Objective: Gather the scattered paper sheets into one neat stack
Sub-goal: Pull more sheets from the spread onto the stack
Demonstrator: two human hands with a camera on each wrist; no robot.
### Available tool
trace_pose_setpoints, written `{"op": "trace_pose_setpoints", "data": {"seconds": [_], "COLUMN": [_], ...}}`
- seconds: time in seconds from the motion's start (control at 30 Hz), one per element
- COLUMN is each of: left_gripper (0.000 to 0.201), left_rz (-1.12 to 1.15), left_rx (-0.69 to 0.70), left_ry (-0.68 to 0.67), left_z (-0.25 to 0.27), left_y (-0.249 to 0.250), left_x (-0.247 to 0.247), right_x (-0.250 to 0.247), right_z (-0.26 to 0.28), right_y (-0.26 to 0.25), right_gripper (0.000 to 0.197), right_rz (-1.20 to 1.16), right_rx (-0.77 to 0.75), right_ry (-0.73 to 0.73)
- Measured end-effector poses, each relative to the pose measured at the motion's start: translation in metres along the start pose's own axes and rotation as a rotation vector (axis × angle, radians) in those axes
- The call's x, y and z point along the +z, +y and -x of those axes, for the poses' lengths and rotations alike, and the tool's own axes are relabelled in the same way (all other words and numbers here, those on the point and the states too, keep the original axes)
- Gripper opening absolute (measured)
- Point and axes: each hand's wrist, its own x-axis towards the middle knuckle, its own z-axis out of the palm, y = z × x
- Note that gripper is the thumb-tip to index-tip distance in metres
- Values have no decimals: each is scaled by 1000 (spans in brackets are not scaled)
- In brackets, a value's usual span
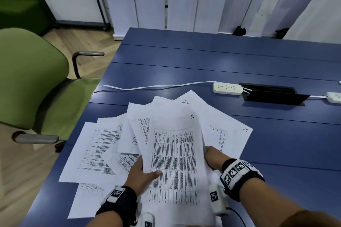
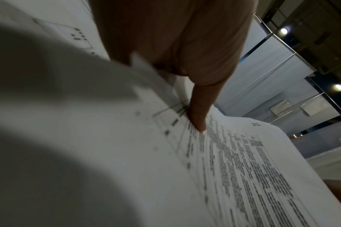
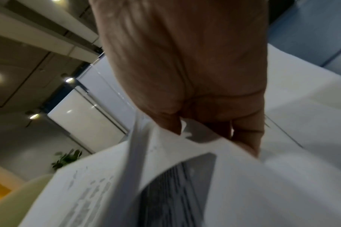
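Note:
Several white printed paper sheets lie fanned on the blue table (image 1: 276, 143). A lifted bundle, with a table-printed top sheet (image 1: 175, 153) marked 16, is held between both hands. My left hand (image 1: 147, 169) pinches its left edge, thumb (image 2: 198, 119) on the print and fingers hidden beneath. My right hand (image 1: 210, 156) grips the bundle's right edge (image 3: 185, 161), fingers (image 3: 247, 138) curled around the paper. More loose sheets (image 1: 92, 149) spread flat to the left, one (image 1: 86, 202) near the table's front edge, and a sheet marked 19 (image 1: 232, 134) lies to the right.
A white power strip (image 1: 227, 88) with its cable (image 1: 147, 86) lies behind the papers, beside a black cable slot (image 1: 273, 96). Another strip (image 1: 334, 97) sits at the far right. A green armchair (image 1: 36, 83) stands at the table's left edge.

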Motion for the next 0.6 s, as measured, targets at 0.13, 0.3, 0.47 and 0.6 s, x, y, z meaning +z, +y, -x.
{"op": "trace_pose_setpoints", "data": {"seconds": [0.13, 0.3, 0.47, 0.6], "left_gripper": [73, 75, 64, 56], "left_rz": [31, -80, -380, -453], "left_rx": [-66, -86, 34, 170], "left_ry": [30, 134, 157, 145], "left_z": [-4, 4, 4, 4], "left_y": [-9, -11, 0, 6], "left_x": [-3, 10, 14, 10], "right_x": [-11, -11, 68, 102], "right_z": [-9, 12, 36, 33], "right_y": [-14, -91, -152, -187], "right_gripper": [17, 27, 51, 35], "right_rz": [-77, 170, 843, 1259], "right_rx": [-73, -587, -1219, -1115], "right_ry": [336, 902, 528, 341]}}
